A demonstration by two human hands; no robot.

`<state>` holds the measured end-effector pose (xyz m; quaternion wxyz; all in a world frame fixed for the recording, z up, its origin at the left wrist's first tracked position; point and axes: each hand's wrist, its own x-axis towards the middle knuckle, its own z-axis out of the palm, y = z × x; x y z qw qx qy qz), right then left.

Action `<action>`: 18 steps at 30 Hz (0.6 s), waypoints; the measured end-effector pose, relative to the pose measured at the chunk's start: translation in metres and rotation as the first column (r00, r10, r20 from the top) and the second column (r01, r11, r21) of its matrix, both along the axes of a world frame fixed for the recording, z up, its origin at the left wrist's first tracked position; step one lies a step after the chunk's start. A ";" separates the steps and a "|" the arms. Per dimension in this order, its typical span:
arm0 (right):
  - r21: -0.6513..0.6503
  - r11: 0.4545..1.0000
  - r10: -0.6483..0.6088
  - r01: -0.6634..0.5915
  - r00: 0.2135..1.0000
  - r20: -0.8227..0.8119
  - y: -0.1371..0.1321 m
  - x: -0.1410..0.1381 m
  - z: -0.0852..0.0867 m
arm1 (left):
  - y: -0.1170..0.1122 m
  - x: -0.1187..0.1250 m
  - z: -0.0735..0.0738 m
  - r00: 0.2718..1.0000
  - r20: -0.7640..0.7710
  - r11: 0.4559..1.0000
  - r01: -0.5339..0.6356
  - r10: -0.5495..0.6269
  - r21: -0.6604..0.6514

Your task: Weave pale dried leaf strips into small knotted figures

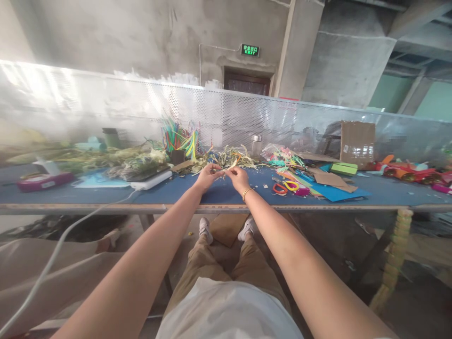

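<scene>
Both of my hands meet over the blue tabletop, fingertips almost touching. My left hand is closed in a pinch at one end of a thin pale strip, which is mostly hidden by the fingers. My right hand, with a gold bracelet at its wrist, pinches the same pale strip, part of which sticks up above the fingers. Just behind them lies a loose heap of dry, pale yellow-green strips. The strip's exact material is too small to make out.
Colourful pipe cleaners stand behind on the left, near a white power strip with its cord. Red-handled and yellow-handled scissors lie right, beside coloured paper and cardboard. A glass jar stands by the perforated metal screen.
</scene>
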<state>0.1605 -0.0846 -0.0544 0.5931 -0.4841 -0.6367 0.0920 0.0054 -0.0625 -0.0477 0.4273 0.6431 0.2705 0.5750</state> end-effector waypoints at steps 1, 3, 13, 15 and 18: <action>0.009 1.000 -0.007 0.007 1.000 -0.004 0.000 0.000 0.000 | 0.000 0.000 0.000 1.000 -0.005 1.000 -0.004 0.004 0.008; 0.031 0.999 -0.013 0.012 1.000 0.020 0.000 0.000 0.000 | -0.001 0.001 0.001 0.999 -0.031 0.999 0.031 -0.031 0.008; -0.028 0.996 -0.080 0.087 0.980 0.183 -0.007 -0.003 0.004 | -0.006 -0.001 0.003 0.996 -0.005 0.996 0.084 -0.084 -0.024; -0.059 0.994 -0.082 0.097 0.974 0.212 -0.007 -0.003 0.004 | -0.005 -0.001 0.004 0.998 -0.022 0.998 0.063 -0.063 -0.016; -0.114 0.993 -0.011 0.038 0.974 0.228 -0.006 -0.003 0.004 | -0.003 -0.002 0.003 0.999 -0.046 1.000 0.010 -0.010 -0.016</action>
